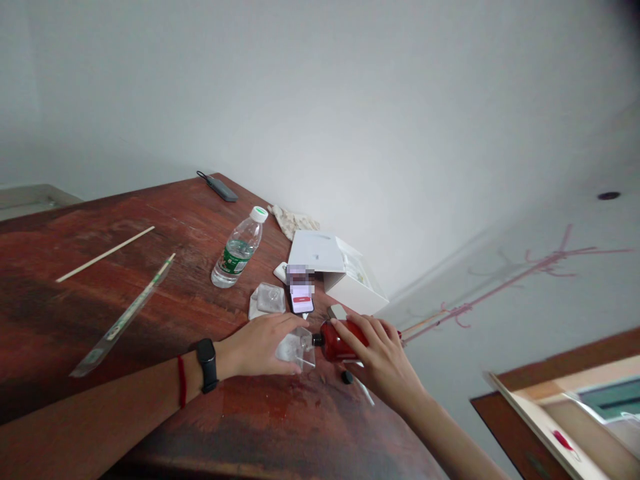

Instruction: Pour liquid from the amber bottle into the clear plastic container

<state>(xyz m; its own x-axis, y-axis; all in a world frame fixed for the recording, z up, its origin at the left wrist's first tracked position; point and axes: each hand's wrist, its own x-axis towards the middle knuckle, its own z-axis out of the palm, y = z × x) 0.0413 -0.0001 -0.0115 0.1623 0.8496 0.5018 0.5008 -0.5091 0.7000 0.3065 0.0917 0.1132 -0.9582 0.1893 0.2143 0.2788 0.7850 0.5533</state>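
you are wrapping your right hand [381, 360] around the red bottle [341, 341], with the fingers curled over its body and lying close together. the bottle is lying on its side just above the reddish-brown wooden table [150, 303], and its dark neck is pointing left into the small clear square bottle [296, 349]. you are cupping your left hand [259, 345] over that clear bottle, with the fingers held together and reaching onto it; you cannot tell how firmly they are pressing. a black cap [347, 377] is sitting on the wood just below the red bottle, near a thin white stick [364, 391].

a smartwatch [207, 364] and a red string [181, 381] are circling your left wrist. beyond your hands, a phone [301, 299] is lying beside a clear packet [269, 299], and a white box [345, 275] is standing open behind them. a water bottle [236, 253] is lying tilted near a crumpled cloth [293, 220], while a wooden stick [105, 253] and a sleeved strip [123, 317] are lying toward the left.
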